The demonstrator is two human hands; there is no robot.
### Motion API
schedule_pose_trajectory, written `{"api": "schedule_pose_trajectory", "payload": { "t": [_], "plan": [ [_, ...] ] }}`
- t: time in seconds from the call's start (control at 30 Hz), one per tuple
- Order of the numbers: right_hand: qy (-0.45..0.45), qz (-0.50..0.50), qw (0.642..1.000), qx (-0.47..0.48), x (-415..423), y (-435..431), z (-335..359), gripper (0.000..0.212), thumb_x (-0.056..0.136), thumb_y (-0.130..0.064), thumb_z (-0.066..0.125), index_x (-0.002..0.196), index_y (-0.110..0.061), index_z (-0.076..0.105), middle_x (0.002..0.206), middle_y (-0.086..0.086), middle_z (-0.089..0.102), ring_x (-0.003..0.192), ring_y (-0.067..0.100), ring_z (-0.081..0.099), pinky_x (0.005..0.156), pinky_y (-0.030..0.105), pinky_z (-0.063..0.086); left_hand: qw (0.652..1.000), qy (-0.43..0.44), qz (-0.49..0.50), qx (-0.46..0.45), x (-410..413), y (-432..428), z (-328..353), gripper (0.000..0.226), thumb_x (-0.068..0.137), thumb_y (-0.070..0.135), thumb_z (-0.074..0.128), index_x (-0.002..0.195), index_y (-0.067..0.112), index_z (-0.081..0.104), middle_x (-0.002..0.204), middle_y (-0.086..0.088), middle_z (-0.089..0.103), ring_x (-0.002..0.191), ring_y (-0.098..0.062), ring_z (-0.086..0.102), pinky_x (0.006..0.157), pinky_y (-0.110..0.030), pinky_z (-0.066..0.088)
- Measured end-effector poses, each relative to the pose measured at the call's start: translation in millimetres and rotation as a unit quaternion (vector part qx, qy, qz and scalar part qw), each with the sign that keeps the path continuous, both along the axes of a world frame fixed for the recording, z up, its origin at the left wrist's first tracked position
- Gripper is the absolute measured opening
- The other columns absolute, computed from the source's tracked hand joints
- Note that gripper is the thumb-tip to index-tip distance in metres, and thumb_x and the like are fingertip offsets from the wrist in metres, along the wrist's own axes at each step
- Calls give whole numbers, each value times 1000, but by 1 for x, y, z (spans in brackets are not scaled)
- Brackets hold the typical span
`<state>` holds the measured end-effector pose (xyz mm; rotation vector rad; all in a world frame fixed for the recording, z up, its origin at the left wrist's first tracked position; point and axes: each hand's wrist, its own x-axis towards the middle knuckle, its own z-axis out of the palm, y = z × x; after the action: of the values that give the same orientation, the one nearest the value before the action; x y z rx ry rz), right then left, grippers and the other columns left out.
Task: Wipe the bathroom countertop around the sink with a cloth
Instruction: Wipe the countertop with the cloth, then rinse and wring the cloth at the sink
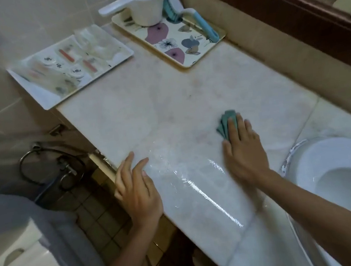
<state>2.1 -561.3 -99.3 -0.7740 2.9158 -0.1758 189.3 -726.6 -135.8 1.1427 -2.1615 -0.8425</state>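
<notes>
Head view: A person wipes a pale marble bathroom surface (145, 105) to the left of a white sink (315, 152). The right hand (244, 156) lies flat on a folded teal cloth (229, 114), its fingers (240, 126) straight and pressing the cloth down rather than curling round it. The cloth sits on the surface just left of the sink and a little beyond it, mostly covered by the fingers, with its far end and left edge showing. The hand is slightly blurred.

The left hand (137, 191) rests at the front edge of the surface, farther left of the sink, fingers loosely spread and holding nothing. Between the two hands a wet streak (209, 194) glistens on the stone, running toward the near edge beside the sink.

Well beyond the sink, against the back wall, a flowered tray (182, 43) carries a white jug (146, 6) with a long handle and a brush (204, 24) with a blue handle. Farthest left of the sink, a white tray (43, 97) of wrapped toiletries overhangs the end of the surface. Below that end, a dark hose (50, 165) loops on the tiled wall.
</notes>
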Motion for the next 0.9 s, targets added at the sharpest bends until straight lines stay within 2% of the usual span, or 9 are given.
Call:
{"api": "schedule_pose_trajectory", "payload": {
  "t": [0.1, 0.23, 0.3, 0.37, 0.5, 0.67, 0.77, 0.83, 0.9],
  "plan": [
    [-13, -48, 999, -22, 16, -61, -3, 63, 100, -38, 23, 154, -11, 4, 161, 11, -5, 148, 33, 1, 118, 45, 14, 1000, 12, 9, 6, -1, 0, 0, 39, 94, 22, 32, 121, 28, 59, 148, 14, 41, 139, -14, 29, 102, -34, 21],
    [-21, 31, 998, -56, 121, -92, -5, 65, 96, -38, 23, 154, -13, 10, 162, 9, -2, 148, 32, 7, 115, 43, 20, 998, 60, -19, 21, 1, -4, 1, 42, 99, 27, 30, 127, 14, 59, 146, 1, 47, 137, -20, 32, 111, -17, 13],
    [-24, 47, 997, -64, 166, -86, -4, 63, 96, -38, 26, 154, -14, 14, 162, 7, 1, 148, 30, 9, 115, 41, 21, 996, 49, -54, 45, 7, -8, 4, 48, 100, 36, 25, 132, 18, 56, 149, 3, 42, 138, -11, 25, 110, -9, 6],
    [-5, 72, 996, -49, 193, -67, -3, 62, 96, -37, 32, 153, -16, 18, 162, 7, 8, 147, 29, 13, 116, 39, 21, 994, 4, -106, 26, 17, -15, 4, 52, 100, 42, 21, 139, 25, 50, 155, 11, 32, 140, -3, 16, 112, -17, 8],
    [-10, 88, 996, -17, 200, 4, 1, 63, 96, -37, 32, 154, -20, 13, 162, 2, 6, 148, 25, 10, 114, 36, 16, 974, -112, -191, -41, 31, -30, 1, 55, 97, 49, 17, 148, 35, 35, 161, 14, 17, 147, -12, 12, 110, -50, 21],
    [-8, -106, 994, 18, 122, 64, -1, 70, 90, -44, 10, 154, -20, 1, 161, -1, -8, 149, 24, 0, 119, 35, 5, 966, -160, -195, -49, 31, -27, 4, 57, 96, 47, 18, 149, 31, 32, 162, 9, 14, 149, -15, 9, 108, -51, 26],
    [-8, -227, 974, -3, 92, 29, 2, 67, 95, -40, 19, 154, -11, 4, 161, 10, -3, 148, 33, 3, 119, 43, 10, 961, -174, -210, -50, 32, -31, 5, 57, 96, 47, 18, 150, 31, 30, 162, 8, 13, 149, -14, 7, 108, -51, 26],
    [-16, -224, 974, -35, 108, 3, 3, 65, 98, -36, 25, 154, -12, 1, 161, 10, -7, 148, 33, 1, 119, 42, 10, 959, -175, -215, -56, 33, -33, 7, 57, 96, 46, 21, 149, 30, 32, 162, 6, 17, 149, -16, 12, 106, -51, 29],
    [-17, -150, 986, -68, 148, -8, 1, 65, 96, -35, 23, 154, -18, -3, 161, 5, -11, 148, 26, -4, 118, 37, 7, 958, -178, -219, -58, 34, -34, 9, 54, 98, 44, 25, 149, 29, 33, 162, 5, 18, 149, -18, 13, 106, -53, 29]
  ]
}}
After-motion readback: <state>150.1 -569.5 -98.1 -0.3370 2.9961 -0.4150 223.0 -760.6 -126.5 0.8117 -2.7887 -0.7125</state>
